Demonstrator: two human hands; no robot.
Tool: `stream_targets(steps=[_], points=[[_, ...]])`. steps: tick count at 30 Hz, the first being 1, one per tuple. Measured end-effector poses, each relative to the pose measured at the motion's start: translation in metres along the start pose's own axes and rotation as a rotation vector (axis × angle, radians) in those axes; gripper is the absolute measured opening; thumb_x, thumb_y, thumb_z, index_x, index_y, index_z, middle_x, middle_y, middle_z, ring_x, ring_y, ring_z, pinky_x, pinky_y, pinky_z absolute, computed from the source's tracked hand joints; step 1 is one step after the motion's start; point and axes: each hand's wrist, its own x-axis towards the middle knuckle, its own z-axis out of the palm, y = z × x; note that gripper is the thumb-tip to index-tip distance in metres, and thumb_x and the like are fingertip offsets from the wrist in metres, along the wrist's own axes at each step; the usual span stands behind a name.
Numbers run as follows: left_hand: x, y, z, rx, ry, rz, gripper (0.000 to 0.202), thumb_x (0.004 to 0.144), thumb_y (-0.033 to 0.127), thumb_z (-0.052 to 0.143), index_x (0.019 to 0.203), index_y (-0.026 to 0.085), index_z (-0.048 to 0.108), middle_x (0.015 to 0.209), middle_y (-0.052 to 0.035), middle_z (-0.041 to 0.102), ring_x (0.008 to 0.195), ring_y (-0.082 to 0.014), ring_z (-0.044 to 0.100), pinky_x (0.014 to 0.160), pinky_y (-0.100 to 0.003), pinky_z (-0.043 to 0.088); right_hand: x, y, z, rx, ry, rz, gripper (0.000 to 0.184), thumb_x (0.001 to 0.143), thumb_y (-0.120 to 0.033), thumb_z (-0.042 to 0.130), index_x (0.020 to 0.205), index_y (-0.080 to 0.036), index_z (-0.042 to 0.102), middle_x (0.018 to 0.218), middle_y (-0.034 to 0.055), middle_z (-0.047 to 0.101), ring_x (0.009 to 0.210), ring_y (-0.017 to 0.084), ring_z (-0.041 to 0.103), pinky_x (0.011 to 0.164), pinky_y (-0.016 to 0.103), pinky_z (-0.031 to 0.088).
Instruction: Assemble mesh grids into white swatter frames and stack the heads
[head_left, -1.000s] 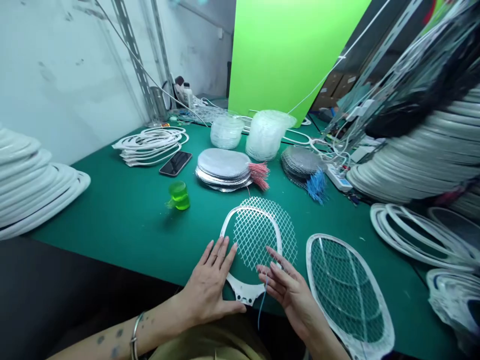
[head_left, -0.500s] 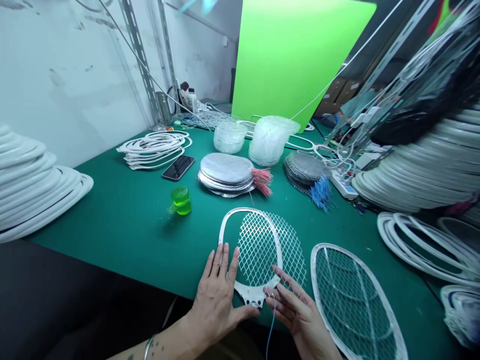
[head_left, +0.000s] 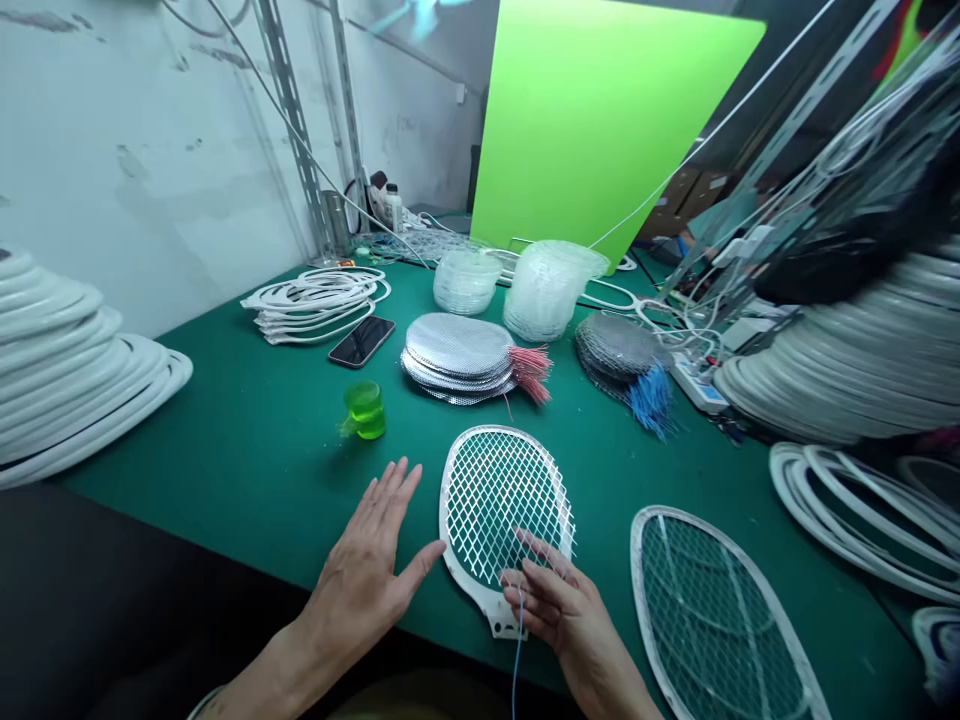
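The left hand [head_left: 364, 570] lay open with its fingers spread, its thumb just beside the rim of a white racket frame [head_left: 442, 510] that sat flat on the desk [head_left: 225, 440] between the two hands. A diamond mesh [head_left: 502, 510] filled the frame. The right hand [head_left: 551, 610] hung over the frame's lower part, fingers loosely curved and apart, with a blue wire [head_left: 517, 660] dropping below it; I could not tell whether those fingers gripped the wire. Right of that hand lay a second meshed racket [head_left: 712, 620]. Ahead of the left hand stood a green cup [head_left: 365, 410], with a phone [head_left: 361, 342] beyond it. Ahead of the right hand lay a mesh stack with pink wires [head_left: 457, 345].
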Motion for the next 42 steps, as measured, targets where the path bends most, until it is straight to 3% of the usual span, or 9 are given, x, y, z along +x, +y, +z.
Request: stream_targets(steps=[7, 11, 16, 22, 31, 34, 37, 40, 42], points=[[0.006, 0.000, 0.002, -0.076, -0.089, -0.007, 0.058, 0.093, 0.048, 0.050, 0.145, 0.026, 0.036, 0.151, -0.0064, 0.038, 0.141, -0.0308, 0.030, 0.107, -0.054, 0.041, 0.007, 0.002, -0.004, 0.019, 0.029, 0.027, 0.074, 0.073, -0.038, 0.078, 0.134, -0.011, 0.044, 0.094, 0.0134, 0.074, 0.079, 0.020, 0.072, 0.071, 0.027, 0.056], [0.022, 0.017, -0.002, -0.226, -0.181, 0.104, 0.042, 0.096, 0.039, 0.048, 0.137, 0.027, 0.049, 0.145, -0.0030, 0.048, 0.139, -0.0244, 0.036, 0.111, -0.045, 0.041, 0.009, 0.001, -0.002, 0.021, 0.050, 0.054, 0.072, 0.068, -0.040, 0.081, 0.125, -0.008, 0.051, 0.094, 0.0153, 0.074, 0.079, 0.020, 0.072, 0.071, 0.026, 0.057], [0.050, 0.040, 0.019, -0.128, -0.342, 0.303, 0.052, 0.101, 0.045, 0.035, 0.145, 0.018, 0.040, 0.154, -0.0100, 0.030, 0.144, -0.0294, 0.021, 0.114, -0.050, 0.032, 0.008, 0.001, 0.002, 0.013, 0.071, 0.042, 0.071, 0.064, -0.043, 0.084, 0.119, -0.008, 0.056, 0.089, 0.0130, 0.075, 0.081, 0.022, 0.072, 0.067, 0.023, 0.058], [0.055, 0.037, 0.055, 0.133, -0.253, 0.308, 0.053, 0.102, 0.041, 0.030, 0.146, 0.013, 0.037, 0.152, -0.0161, 0.032, 0.144, -0.0306, 0.023, 0.114, -0.049, 0.029, 0.008, -0.005, 0.007, 0.006, 0.069, 0.054, 0.064, 0.068, -0.041, 0.082, 0.116, -0.008, 0.056, 0.090, 0.0135, 0.074, 0.084, 0.024, 0.072, 0.068, 0.025, 0.058], [0.053, 0.038, 0.054, 0.189, -0.252, 0.318, 0.052, 0.101, 0.037, 0.036, 0.145, 0.011, 0.038, 0.152, -0.0179, 0.033, 0.143, -0.0321, 0.025, 0.114, -0.048, 0.027, -0.037, -0.015, -0.032, -0.201, -0.102, 0.127, 0.054, 0.075, -0.048, 0.074, 0.116, -0.014, 0.065, 0.106, 0.0116, 0.072, 0.101, 0.025, 0.068, 0.090, 0.035, 0.053], [0.052, 0.037, 0.055, 0.200, -0.251, 0.323, 0.053, 0.101, 0.039, 0.035, 0.146, 0.011, 0.037, 0.153, -0.0182, 0.031, 0.143, -0.0326, 0.024, 0.115, -0.048, 0.026, -0.036, -0.026, -0.042, -0.600, -0.025, -0.086, 0.048, 0.083, -0.056, 0.061, 0.112, -0.019, 0.068, 0.091, 0.0098, 0.075, 0.080, 0.026, 0.071, 0.075, 0.039, 0.056], [0.050, 0.037, 0.058, 0.195, -0.248, 0.329, 0.054, 0.101, 0.040, 0.033, 0.147, 0.010, 0.035, 0.154, -0.0177, 0.029, 0.144, -0.0321, 0.023, 0.115, -0.048, 0.026, -0.011, -0.037, -0.034, -1.055, 0.016, -0.614, 0.041, 0.093, -0.049, 0.047, 0.121, -0.025, 0.065, 0.113, 0.0076, 0.071, 0.103, 0.029, 0.066, 0.092, 0.045, 0.049], [0.052, 0.036, 0.060, 0.198, -0.248, 0.331, 0.057, 0.101, 0.036, 0.031, 0.148, 0.003, 0.029, 0.153, -0.0200, 0.029, 0.144, -0.0316, 0.022, 0.117, -0.047, 0.023, 0.028, -0.041, -0.024, -1.460, -0.283, -0.983, 0.053, 0.096, -0.043, 0.043, 0.144, -0.021, 0.042, 0.151, 0.0058, 0.037, 0.140, 0.028, 0.030, 0.117, 0.048, 0.018], [0.054, 0.035, 0.058, 0.193, -0.251, 0.336, 0.057, 0.101, 0.032, 0.031, 0.147, -0.001, 0.027, 0.153, -0.0210, 0.028, 0.144, -0.0312, 0.022, 0.118, -0.046, 0.020, 0.050, -0.039, -0.024, -1.640, -0.475, -1.027, 0.063, 0.097, -0.045, 0.039, 0.151, -0.017, 0.024, 0.157, 0.0062, 0.017, 0.145, 0.024, 0.014, 0.119, 0.047, 0.006]])
